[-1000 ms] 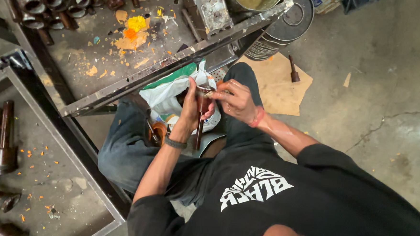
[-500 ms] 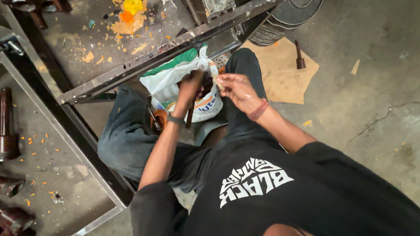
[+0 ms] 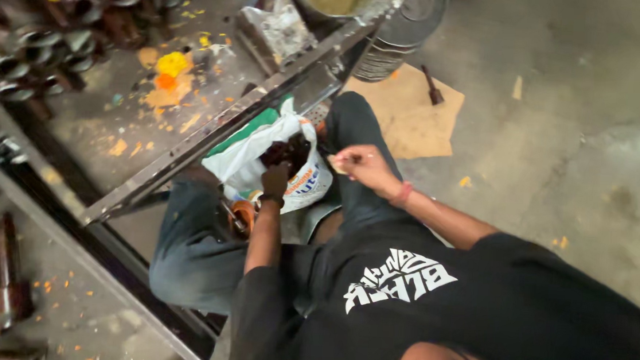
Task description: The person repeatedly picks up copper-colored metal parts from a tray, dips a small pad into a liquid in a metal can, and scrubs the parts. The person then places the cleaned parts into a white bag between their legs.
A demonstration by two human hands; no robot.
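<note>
The left hand (image 3: 275, 179) reaches into the mouth of a white and green bag (image 3: 252, 154) between the knees, its grip buried among the dark pieces (image 3: 286, 152) inside; whether it is closed on any cannot be told. At 3 o'clock from the bag, just beside it, the right hand (image 3: 364, 166) has thumb and fingers pinched together on a small pale piece (image 3: 337, 166). A metal frame (image 3: 212, 141) runs along the bag's 10 o'clock side. Cardboard (image 3: 411, 119) lies on the floor at 1 o'clock, pipes (image 3: 43, 38) well off at 10 o'clock.
</note>
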